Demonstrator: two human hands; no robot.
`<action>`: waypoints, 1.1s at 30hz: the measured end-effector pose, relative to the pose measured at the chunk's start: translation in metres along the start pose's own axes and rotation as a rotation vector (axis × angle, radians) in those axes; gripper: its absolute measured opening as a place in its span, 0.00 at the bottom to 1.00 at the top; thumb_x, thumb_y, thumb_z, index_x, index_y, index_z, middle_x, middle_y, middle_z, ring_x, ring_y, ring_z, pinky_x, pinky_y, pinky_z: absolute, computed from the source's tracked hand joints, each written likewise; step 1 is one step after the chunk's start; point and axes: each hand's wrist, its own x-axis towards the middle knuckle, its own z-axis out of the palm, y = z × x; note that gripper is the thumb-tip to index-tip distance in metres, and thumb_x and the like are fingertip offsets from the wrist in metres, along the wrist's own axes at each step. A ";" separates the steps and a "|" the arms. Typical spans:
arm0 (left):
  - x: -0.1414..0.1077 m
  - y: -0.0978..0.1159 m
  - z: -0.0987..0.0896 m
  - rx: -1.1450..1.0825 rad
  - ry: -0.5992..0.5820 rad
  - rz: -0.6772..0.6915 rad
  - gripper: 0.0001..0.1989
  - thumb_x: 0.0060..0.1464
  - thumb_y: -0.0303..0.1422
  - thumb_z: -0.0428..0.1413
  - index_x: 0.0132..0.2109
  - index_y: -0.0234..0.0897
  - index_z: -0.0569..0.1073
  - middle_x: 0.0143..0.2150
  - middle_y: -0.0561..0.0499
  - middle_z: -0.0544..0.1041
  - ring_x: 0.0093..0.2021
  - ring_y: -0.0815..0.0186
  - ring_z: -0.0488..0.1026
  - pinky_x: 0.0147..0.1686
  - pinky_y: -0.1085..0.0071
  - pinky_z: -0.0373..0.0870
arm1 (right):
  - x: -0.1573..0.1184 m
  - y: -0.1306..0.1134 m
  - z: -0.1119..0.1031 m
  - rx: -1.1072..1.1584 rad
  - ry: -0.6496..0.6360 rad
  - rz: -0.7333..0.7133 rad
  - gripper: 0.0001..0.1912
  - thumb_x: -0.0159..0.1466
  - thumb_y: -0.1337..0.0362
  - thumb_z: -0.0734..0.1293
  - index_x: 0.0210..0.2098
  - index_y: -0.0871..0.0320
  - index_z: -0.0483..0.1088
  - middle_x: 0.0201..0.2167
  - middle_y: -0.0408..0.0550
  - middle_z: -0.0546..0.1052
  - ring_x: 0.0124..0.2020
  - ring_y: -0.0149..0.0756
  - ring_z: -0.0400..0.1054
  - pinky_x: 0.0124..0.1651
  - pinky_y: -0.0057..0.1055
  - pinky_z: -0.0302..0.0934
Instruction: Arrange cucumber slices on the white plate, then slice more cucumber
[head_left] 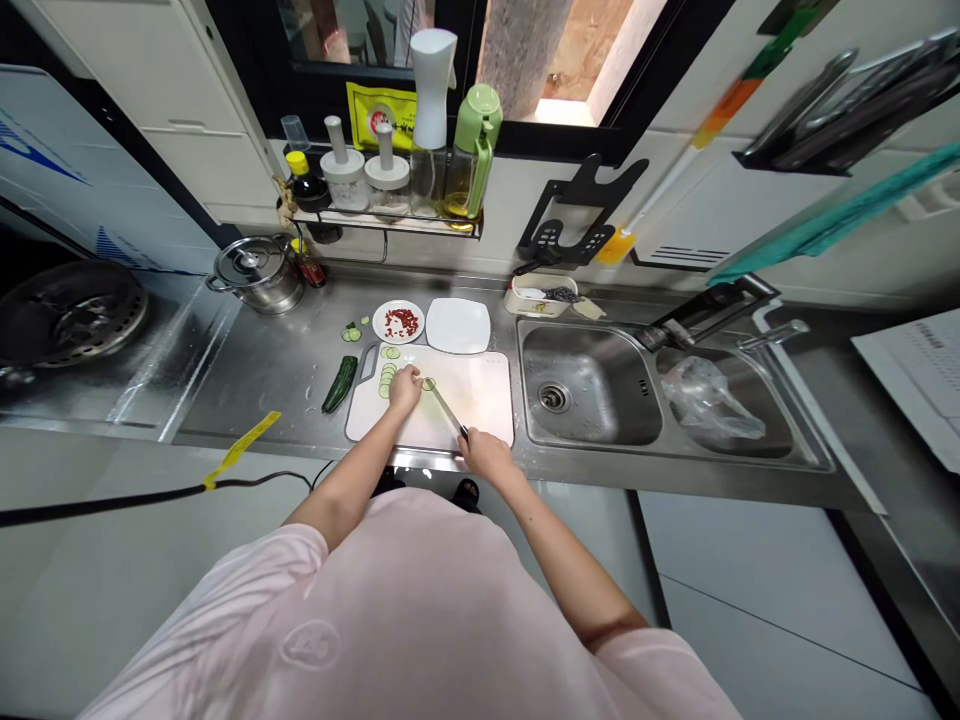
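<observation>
My right hand (486, 455) grips the dark handle of a kitchen knife (449, 409), whose blade points away and left over the white cutting board (480, 390). At the blade's tip is a pale green cucumber slice (428, 384). My left hand (406, 389) is beside that slice with its fingers drawn together; whatever they may hold is hidden. Several overlapping cucumber slices (386, 380) lie on the board left of this hand. A dark green cucumber piece (340, 384) rests on the steel counter, left of the board.
Behind the board stand a plate of chopped red pieces (399, 322) and a white square plate (458, 325). Cucumber scraps (350, 332) lie to the left, near a lidded pot (259, 274). A double sink (589, 385) is on the right, with a plastic bag (709, 400) in one basin.
</observation>
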 end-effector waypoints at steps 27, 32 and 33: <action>0.001 0.003 -0.004 0.019 -0.025 -0.010 0.07 0.53 0.31 0.55 0.42 0.40 0.72 0.37 0.48 0.75 0.41 0.63 0.71 0.40 0.70 0.63 | 0.006 -0.008 -0.029 -0.028 -0.091 -0.009 0.21 0.68 0.57 0.52 0.46 0.61 0.70 0.42 0.59 0.76 0.46 0.46 0.71 0.44 0.36 0.61; 0.002 0.004 -0.004 0.027 -0.041 -0.024 0.08 0.53 0.32 0.55 0.42 0.40 0.72 0.38 0.48 0.75 0.40 0.63 0.71 0.39 0.71 0.63 | 0.006 -0.008 -0.032 -0.032 -0.093 -0.015 0.21 0.68 0.57 0.52 0.46 0.61 0.70 0.42 0.59 0.76 0.45 0.46 0.71 0.44 0.36 0.61; 0.002 0.004 -0.004 0.029 -0.040 -0.024 0.08 0.53 0.32 0.55 0.42 0.40 0.72 0.38 0.48 0.75 0.40 0.63 0.71 0.39 0.71 0.63 | 0.006 -0.008 -0.033 -0.032 -0.092 -0.016 0.21 0.68 0.57 0.52 0.46 0.61 0.70 0.42 0.59 0.76 0.45 0.46 0.71 0.44 0.36 0.61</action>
